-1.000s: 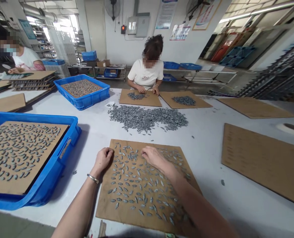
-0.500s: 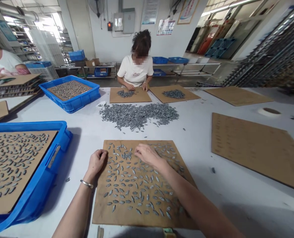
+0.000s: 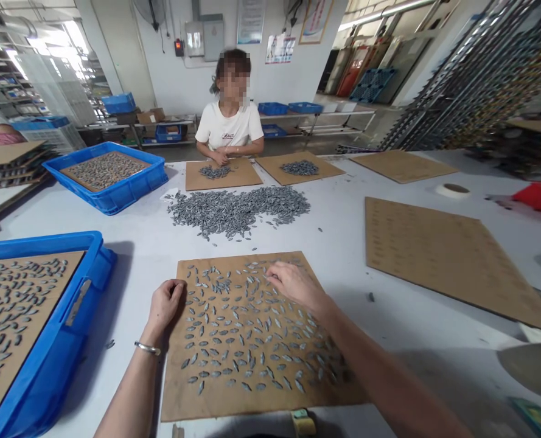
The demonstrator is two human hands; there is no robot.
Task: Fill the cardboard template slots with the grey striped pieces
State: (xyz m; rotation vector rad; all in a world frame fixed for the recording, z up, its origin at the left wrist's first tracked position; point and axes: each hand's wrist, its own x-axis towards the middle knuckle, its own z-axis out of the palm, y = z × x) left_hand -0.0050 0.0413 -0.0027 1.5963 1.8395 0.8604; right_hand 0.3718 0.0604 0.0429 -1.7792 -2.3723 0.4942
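A brown board (image 3: 172, 389) lies flat in front of me, covered with small grey leaf-shaped pieces (image 3: 245, 386) set apart in rough rows. Near its far left corner, several pieces are bunched closer together. My left hand (image 3: 164, 304) rests with curled fingers at the board's left edge; what is inside them, if anything, is hidden. Over the far right part of the board, my right hand (image 3: 295, 283) has its thumb and fingertips pinched at a small grey piece. A large loose heap of the same pieces (image 3: 233, 210) lies on the table beyond the board.
Blue trays (image 3: 94, 255) at the left hold boards of pieces. Across the white table (image 3: 334, 243) a person in a white shirt (image 3: 229, 128) has hands over another board (image 3: 247, 176). Bare boards (image 3: 434, 261) and a tape roll (image 3: 453, 191) lie at the right.
My view has turned to the right. My right hand has shifted right across the board, with more pieces showing to its left. The person opposite has raised their head and drawn their hands together.
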